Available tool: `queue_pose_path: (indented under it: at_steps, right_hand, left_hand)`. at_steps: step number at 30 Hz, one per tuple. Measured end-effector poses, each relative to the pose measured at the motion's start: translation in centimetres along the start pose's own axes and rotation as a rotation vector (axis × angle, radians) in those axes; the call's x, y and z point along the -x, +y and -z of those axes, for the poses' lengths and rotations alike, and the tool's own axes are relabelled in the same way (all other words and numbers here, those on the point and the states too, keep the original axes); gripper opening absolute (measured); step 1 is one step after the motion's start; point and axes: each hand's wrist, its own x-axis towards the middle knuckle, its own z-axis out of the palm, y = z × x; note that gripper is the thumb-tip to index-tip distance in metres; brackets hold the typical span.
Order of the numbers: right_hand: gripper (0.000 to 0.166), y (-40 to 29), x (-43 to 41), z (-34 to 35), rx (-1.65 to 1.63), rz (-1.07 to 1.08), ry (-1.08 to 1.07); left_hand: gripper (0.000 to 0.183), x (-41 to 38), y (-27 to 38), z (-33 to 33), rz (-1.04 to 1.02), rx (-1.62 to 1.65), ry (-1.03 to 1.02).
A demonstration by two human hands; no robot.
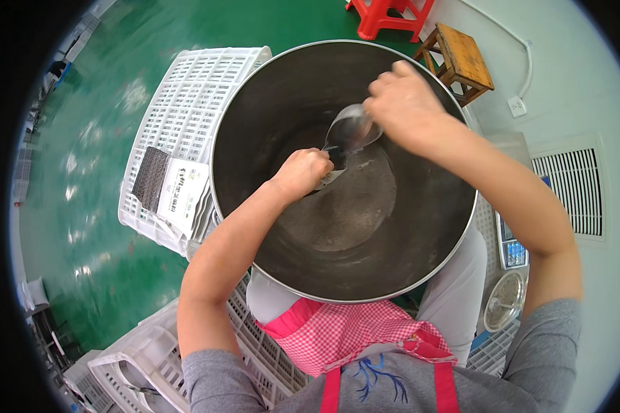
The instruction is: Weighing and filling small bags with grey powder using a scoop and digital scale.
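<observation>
A large round metal drum stands before me, with grey-brown powder at its bottom. Over the drum, my left hand grips the edge of a small bag, partly hidden by my fingers. My right hand, blurred, holds a clear plastic scoop or cup tilted against the bag's mouth. Whether powder is passing between them cannot be told. To the left, a stack of printed white pouches lies on an upturned white plastic basket.
A wooden stool and a red plastic stool stand beyond the drum. At right are a digital scale, a round clear lidded container and a wall vent. More white baskets stand at lower left.
</observation>
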Motion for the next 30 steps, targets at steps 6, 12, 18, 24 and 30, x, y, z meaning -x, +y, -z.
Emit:
queue_pose_path:
  at_steps: [6,12,18,24,30]
  right_hand:
    - [0.018,3.6,2.0,-5.8,-0.057,-0.347,0.04]
    - [0.017,-3.4,3.3,-25.5,-0.17,-0.2,-0.402]
    - [0.023,-12.9,6.2,-37.6,-0.303,-0.321,-0.485]
    - [0.03,-22.0,7.0,-39.7,-0.553,-0.139,-0.676]
    - [0.027,-18.0,4.4,-33.4,-0.709,-0.042,-0.685]
  left_hand:
    - [0.007,-1.1,-1.0,3.1,0.275,0.016,0.214]
    - [0.006,-1.2,-1.5,1.9,0.277,-0.196,-0.011]
    - [0.007,-1.3,-0.8,3.5,0.357,-0.204,0.093]
    - [0.011,-1.6,-0.7,3.8,0.393,-0.098,0.091]
    - [0.009,-1.0,-1.7,2.8,0.393,-0.112,0.068]
